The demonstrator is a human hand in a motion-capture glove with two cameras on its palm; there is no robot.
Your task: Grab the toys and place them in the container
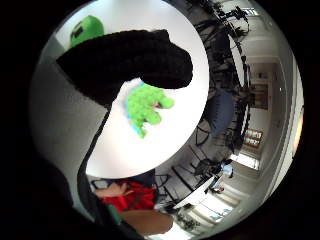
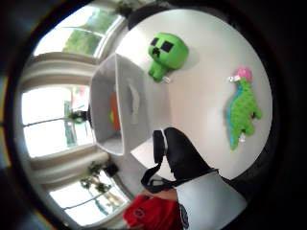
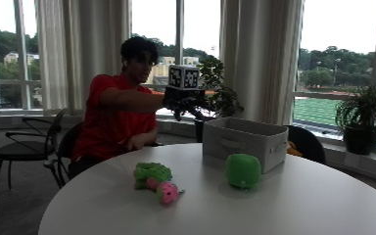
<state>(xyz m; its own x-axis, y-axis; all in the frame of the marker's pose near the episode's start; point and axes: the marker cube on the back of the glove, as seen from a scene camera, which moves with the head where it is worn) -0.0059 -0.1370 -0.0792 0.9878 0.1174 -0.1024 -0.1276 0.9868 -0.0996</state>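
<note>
In the outside view my gloved right hand [image 3: 183, 104] hangs in the air above the table's far edge, just left of the grey fabric container [image 3: 243, 142], with fingers relaxed and nothing in them. A green dinosaur toy [image 3: 154, 177] with a pink head lies on the white round table [image 3: 292, 205], below and nearer than the hand. A green block-faced plush [image 3: 243, 170] stands right in front of the container. The palm views show the dinosaur [image 2: 242, 112] [image 1: 146, 106], the plush [image 2: 165, 51] [image 1: 86, 29] and the container [image 2: 125, 105], which has something orange [image 2: 114, 112] inside.
The person's bare left hand [image 3: 136, 142] rests at the table's far edge. Black chairs [image 3: 25, 147] stand at the left. Another chair [image 3: 305, 142] is behind the container. A potted plant [image 3: 364, 117] sits on the window sill at the right.
</note>
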